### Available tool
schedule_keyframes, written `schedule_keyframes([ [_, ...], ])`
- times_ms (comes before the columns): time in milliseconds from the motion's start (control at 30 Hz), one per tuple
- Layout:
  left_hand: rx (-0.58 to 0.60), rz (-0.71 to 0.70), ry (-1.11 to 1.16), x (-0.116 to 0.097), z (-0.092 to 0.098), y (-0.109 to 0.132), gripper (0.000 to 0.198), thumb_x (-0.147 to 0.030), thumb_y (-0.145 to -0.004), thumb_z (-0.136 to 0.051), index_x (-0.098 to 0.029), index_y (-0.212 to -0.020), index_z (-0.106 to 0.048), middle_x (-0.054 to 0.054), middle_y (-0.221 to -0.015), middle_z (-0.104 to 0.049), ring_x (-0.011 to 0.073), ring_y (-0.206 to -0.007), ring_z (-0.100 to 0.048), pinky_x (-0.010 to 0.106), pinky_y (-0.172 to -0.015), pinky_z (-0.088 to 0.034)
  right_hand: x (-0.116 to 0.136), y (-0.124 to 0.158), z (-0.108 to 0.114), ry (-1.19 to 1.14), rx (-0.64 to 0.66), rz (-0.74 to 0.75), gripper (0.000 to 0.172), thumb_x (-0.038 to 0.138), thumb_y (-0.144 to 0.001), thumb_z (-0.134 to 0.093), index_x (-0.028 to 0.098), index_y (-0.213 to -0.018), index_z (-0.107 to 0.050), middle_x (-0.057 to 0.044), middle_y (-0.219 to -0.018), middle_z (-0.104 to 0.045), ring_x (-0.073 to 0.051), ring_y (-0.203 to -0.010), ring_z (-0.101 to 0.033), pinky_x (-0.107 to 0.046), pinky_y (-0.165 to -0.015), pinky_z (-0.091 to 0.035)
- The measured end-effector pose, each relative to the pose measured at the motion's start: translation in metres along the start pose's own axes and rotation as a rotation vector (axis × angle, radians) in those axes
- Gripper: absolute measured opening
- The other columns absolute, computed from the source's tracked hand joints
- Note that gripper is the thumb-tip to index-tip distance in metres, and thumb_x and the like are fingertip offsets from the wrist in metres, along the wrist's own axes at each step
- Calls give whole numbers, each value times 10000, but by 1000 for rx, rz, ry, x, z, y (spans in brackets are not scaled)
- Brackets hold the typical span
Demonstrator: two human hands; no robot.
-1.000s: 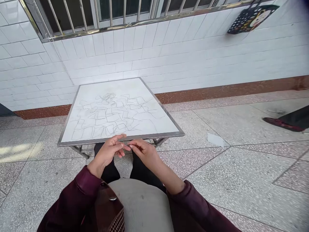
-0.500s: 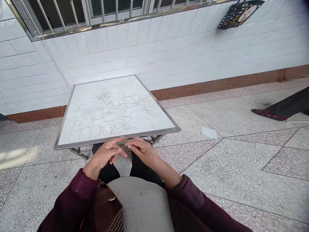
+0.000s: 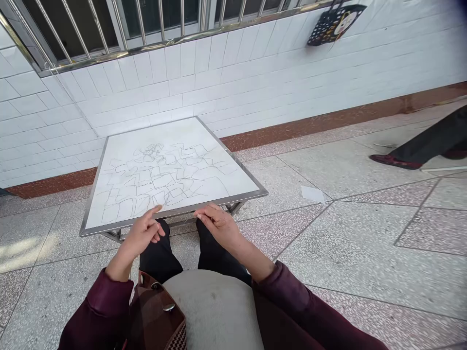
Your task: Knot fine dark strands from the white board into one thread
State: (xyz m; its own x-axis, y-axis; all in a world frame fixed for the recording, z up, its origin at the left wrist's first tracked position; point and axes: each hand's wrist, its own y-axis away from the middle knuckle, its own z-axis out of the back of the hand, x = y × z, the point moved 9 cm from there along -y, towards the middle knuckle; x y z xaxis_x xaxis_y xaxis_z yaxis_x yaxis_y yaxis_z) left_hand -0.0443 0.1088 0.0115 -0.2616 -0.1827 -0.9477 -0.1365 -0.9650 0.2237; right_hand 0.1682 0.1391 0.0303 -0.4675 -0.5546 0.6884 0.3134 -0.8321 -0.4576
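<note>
A low table (image 3: 237, 188) with a white top and grey metal edging stands before my knees. Thin dark wavy lines (image 3: 160, 177) cross its top, with a denser tangle near the far side; I cannot tell whether they are thread or drawn marks. My left hand (image 3: 144, 234) is just over the near edge, its index finger stretched towards the tabletop and the others loosely bent, nothing visible in it. Close to the same edge, to the right, my right hand (image 3: 221, 226) has thumb and forefinger pinched together. Anything between those fingertips is too small to make out.
A brown checked bag (image 3: 156, 311) rests at my left side. White tiled wall (image 3: 255, 73) and a barred window (image 3: 146, 24) stand behind the table. A patterned bag (image 3: 333, 24) hangs there. On the floor lies white paper (image 3: 313, 194); another person's leg (image 3: 426, 141) is at right.
My hands have moved apart: the left went left and slightly down, while the right shifted a little rightward and stays pinched. The whole view has shifted slightly.
</note>
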Motion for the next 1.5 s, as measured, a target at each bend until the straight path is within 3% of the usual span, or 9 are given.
schedule_keyframes([
  [100,-141,-118,-156,-20,9,0,611,-318,-837,-624,-191,-1417,-479,36,-826,-699,176,-773,-621,310,-752,-484,12,1,-4,-6,27,36,196,195,-941,-476,228,-948,-669,-44,-879,-684,-185,-813,-640,-300,-714,-506],
  [200,-61,-201,-139,-37,-21,-4,577,-284,-807,-670,-236,-1367,-540,33,-910,-707,177,-799,-624,310,-774,-474,25,3,-11,-78,44,56,175,196,-940,-488,230,-955,-659,-38,-877,-691,-178,-818,-636,-299,-729,-505],
  [333,-21,-190,37,-39,-52,-10,471,-261,-821,-630,-191,-1286,-603,8,-790,-671,149,-697,-633,301,-728,-501,20,7,-16,-242,38,-68,125,277,-909,-566,222,-993,-640,-15,-809,-668,-149,-701,-615,-258,-618,-496],
  [467,-123,-145,87,-32,-44,-11,486,-268,-818,-627,-168,-1292,-584,17,-818,-675,138,-680,-650,263,-654,-514,6,12,-18,-381,58,-179,198,342,-853,-644,211,-1001,-639,-5,-779,-642,-138,-659,-590,-249,-582,-489],
  [700,-134,-145,86,-34,-43,-13,464,-254,-807,-645,-189,-1264,-601,3,-805,-673,129,-695,-658,237,-624,-525,3,16,-24,-497,34,-197,139,337,-853,-655,217,-923,-659,-28,-821,-653,-163,-736,-614,-286,-651,-523],
  [867,-238,-131,165,-32,-34,-14,444,-296,-773,-693,-183,-1198,-633,15,-797,-691,140,-675,-670,215,-547,-504,8,19,-22,-422,-17,-86,153,302,-888,-636,240,-1022,-675,-45,-873,-653,-167,-744,-616,-286,-619,-526],
  [1067,-261,-111,214,-30,-28,-16,425,-305,-756,-708,-168,-1152,-641,15,-769,-691,145,-694,-684,200,-543,-505,22,26,-26,-296,-36,122,195,221,-924,-591,250,-1103,-663,-49,-879,-641,-164,-742,-609,-305,-658,-542],
  [1233,-341,-123,214,-33,-13,-13,415,-302,-762,-698,-162,-1148,-633,14,-773,-677,143,-705,-682,187,-525,-491,15,28,-32,-342,-28,30,177,209,-889,-639,230,-1063,-666,-31,-813,-614,-147,-684,-594,-248,-544,-496],
  [1500,-367,-121,190,-37,-5,-9,413,-312,-766,-691,-161,-1146,-632,15,-770,-665,148,-709,-679,198,-534,-496,12,28,-31,-323,-42,-33,33,243,-861,-681,215,-879,-677,-14,-728,-622,-141,-625,-559,-255,-531,-442],
])
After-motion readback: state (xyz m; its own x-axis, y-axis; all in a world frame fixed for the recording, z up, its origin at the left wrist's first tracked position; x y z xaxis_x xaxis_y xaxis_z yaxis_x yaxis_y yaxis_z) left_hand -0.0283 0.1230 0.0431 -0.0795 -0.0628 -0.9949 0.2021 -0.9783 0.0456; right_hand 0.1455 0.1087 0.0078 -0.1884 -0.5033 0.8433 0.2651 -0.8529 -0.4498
